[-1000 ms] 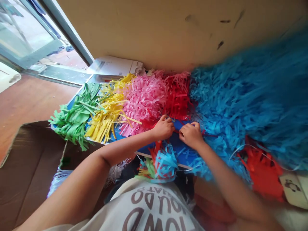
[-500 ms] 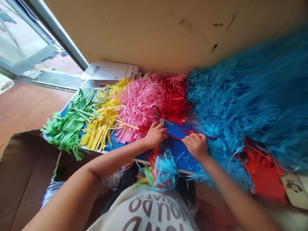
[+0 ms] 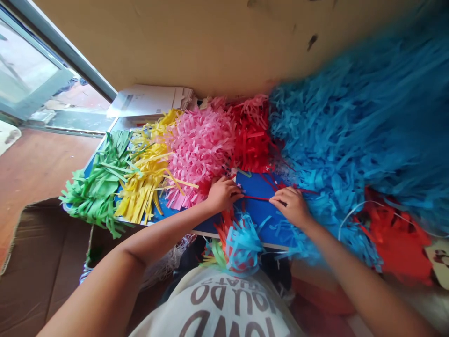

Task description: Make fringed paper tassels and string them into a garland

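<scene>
Between my two hands a thin red paper strip (image 3: 257,198) is stretched taut over the blue tabletop (image 3: 250,185). My left hand (image 3: 222,193) is closed on its left part, beside red fringe at the edge of the pink fringed paper (image 3: 201,150). My right hand (image 3: 290,204) pinches the strip farther right, and its loose end trails toward the blue fringed paper (image 3: 326,154). Below my hands, a bundle of light blue, orange and green strips (image 3: 243,243) hangs over the table's front edge against my shirt.
Green fringe (image 3: 101,180), yellow fringe (image 3: 143,180) and red fringe (image 3: 251,147) lie in a row along the table. White papers (image 3: 147,100) are stacked at the back by the wall. A cardboard box (image 3: 38,262) stands at lower left; red-orange paper (image 3: 396,243) is at right.
My view has shifted slightly. The red strip is drawn straighter, and the gap between my hands has widened a little. Both hands still hold it.
</scene>
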A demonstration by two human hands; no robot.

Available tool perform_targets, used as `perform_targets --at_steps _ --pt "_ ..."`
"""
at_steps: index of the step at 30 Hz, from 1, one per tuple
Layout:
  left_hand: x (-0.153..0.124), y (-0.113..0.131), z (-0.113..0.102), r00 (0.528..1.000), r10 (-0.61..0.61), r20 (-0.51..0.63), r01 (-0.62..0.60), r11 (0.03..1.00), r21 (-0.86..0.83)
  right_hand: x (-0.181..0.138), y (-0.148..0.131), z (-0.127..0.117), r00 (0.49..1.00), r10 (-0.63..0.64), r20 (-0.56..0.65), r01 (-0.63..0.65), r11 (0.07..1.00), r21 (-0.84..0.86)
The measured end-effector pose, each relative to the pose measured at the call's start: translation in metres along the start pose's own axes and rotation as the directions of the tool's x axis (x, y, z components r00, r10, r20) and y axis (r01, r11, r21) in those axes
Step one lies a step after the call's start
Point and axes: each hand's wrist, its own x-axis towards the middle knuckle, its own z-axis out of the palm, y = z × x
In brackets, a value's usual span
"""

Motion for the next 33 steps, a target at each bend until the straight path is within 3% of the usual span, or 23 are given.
perform_targets --at_steps 5,8,10,12,14,16,18,21,26,29,31,32,33 --pt "0.006 0.005 -0.005 0.998 -0.023 0.061 0.021 0.999 0.032 0.006 -0.002 0.000 0.998 0.052 0.042 -0.055 0.996 0.075" --pt "0.012 0.013 -0.012 0.993 -0.042 0.113 0.032 0.996 0.089 0.012 -0.002 0.000 0.987 0.110 0.119 -0.114 0.993 0.029" --pt "0.015 0.020 -0.017 0.991 0.032 0.131 -0.052 0.987 0.152 0.017 -0.003 -0.002 0.961 0.200 0.189 -0.194 0.980 -0.053" --pt "0.017 0.027 -0.019 0.968 0.183 0.173 -0.217 0.955 0.203 0.021 -0.008 -0.006 0.935 0.268 0.234 -0.240 0.960 -0.142" --pt "0.018 0.032 -0.019 0.926 0.311 0.215 -0.359 0.901 0.243 0.023 -0.018 -0.010 0.947 0.224 0.229 -0.175 0.960 -0.218" --pt "0.018 0.035 -0.018 0.902 0.369 0.222 -0.422 0.860 0.286 0.024 -0.030 -0.012 0.973 0.047 0.227 0.015 0.965 -0.264" --pt "0.018 0.035 -0.016 0.890 0.403 0.213 -0.452 0.838 0.304 0.025 -0.040 -0.009 0.959 -0.133 0.249 0.203 0.938 -0.279" --pt "0.020 0.036 -0.007 0.887 0.422 0.188 -0.461 0.835 0.299 0.028 -0.046 0.002 0.940 -0.186 0.285 0.263 0.929 -0.259" --pt "0.026 0.039 0.005 0.934 0.345 0.097 -0.356 0.872 0.336 0.040 -0.048 0.013 0.969 -0.119 0.217 0.169 0.959 -0.227" --pt "0.024 0.042 -0.017 0.926 0.377 -0.027 -0.346 0.875 0.339 0.045 -0.063 -0.004 0.992 -0.054 0.117 0.078 0.975 -0.208" --pt "0.017 0.048 -0.047 0.883 0.446 -0.148 -0.385 0.867 0.317 0.049 -0.079 -0.027 0.994 0.062 0.093 -0.063 0.998 -0.001" --pt "0.012 0.052 -0.063 0.851 0.484 -0.202 -0.415 0.858 0.303 0.051 -0.088 -0.039 0.980 0.139 0.143 -0.164 0.970 0.181" --pt "0.008 0.057 -0.078 0.819 0.519 -0.246 -0.447 0.845 0.293 0.054 -0.097 -0.052 0.949 0.199 0.244 -0.282 0.879 0.385"
